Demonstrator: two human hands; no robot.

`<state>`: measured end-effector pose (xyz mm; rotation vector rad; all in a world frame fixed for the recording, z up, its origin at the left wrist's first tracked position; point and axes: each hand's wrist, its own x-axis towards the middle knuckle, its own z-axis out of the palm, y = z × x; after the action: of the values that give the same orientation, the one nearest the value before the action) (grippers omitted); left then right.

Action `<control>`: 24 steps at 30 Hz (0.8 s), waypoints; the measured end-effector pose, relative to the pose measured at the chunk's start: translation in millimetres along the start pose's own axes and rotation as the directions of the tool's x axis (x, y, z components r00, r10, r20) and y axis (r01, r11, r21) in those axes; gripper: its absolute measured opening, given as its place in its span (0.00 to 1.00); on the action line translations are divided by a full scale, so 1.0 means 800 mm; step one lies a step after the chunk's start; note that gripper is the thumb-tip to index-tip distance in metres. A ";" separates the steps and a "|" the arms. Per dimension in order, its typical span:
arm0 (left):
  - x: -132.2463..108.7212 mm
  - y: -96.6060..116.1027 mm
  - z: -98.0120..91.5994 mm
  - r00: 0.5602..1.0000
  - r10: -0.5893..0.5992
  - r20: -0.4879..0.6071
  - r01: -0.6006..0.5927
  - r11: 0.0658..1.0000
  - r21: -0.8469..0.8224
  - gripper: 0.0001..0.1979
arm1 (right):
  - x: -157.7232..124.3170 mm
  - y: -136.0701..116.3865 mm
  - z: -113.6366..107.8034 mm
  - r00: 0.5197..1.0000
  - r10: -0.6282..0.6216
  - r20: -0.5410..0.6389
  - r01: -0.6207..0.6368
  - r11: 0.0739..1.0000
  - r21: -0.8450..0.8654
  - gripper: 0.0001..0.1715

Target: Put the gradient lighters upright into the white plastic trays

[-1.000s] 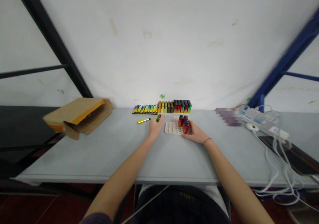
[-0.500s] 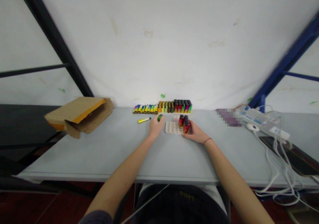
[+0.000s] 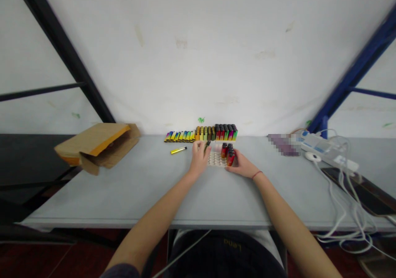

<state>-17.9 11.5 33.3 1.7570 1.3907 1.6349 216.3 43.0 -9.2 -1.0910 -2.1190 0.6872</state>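
Observation:
My left hand pinches a dark green lighter over the left part of a white tray with rows of round holes. Several red lighters with black tops stand upright at the right end of that tray. My right hand is closed around the tray's right end, thumb at the front corner, beside the red lighters; its other fingertips are partly hidden. A single yellow lighter lies on the table, left of my left hand.
Behind the tray, upright lighters stand in packed blocks, yellow-topped and black-topped. A leaning row of yellow lighters adjoins them. An open cardboard box lies left. A power strip, white cables and a dark phone lie right.
My left hand has moved right with the green lighter, from beside the tray to over its left part. My right hand keeps its place at the tray's right end.

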 end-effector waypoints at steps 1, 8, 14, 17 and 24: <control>-0.001 0.001 0.001 0.999 0.019 0.042 -0.020 1.000 0.023 0.10 | 0.000 0.000 0.000 1.000 -0.002 0.000 0.002 1.000 0.003 0.48; -0.008 0.000 0.018 0.961 0.077 0.265 -0.061 0.996 -0.067 0.09 | 0.000 0.000 0.001 1.000 0.011 -0.007 -0.011 1.000 -0.015 0.51; -0.011 -0.007 0.031 0.935 0.101 0.340 -0.091 0.995 -0.044 0.09 | 0.000 0.000 0.002 1.000 0.003 -0.016 -0.004 1.000 -0.017 0.51; -0.009 -0.008 0.031 0.935 0.085 0.345 -0.075 0.996 -0.043 0.11 | 0.000 -0.001 0.002 1.000 0.004 -0.012 -0.004 1.000 -0.022 0.51; -0.004 -0.004 0.028 0.936 0.108 0.336 -0.115 0.993 0.000 0.12 | 0.000 -0.001 0.001 1.000 0.016 -0.006 -0.016 0.999 -0.038 0.52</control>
<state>1.7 17.9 23.2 2.0446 1.1703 1.2955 215.6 42.3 -9.1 -1.1301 -2.1285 0.6532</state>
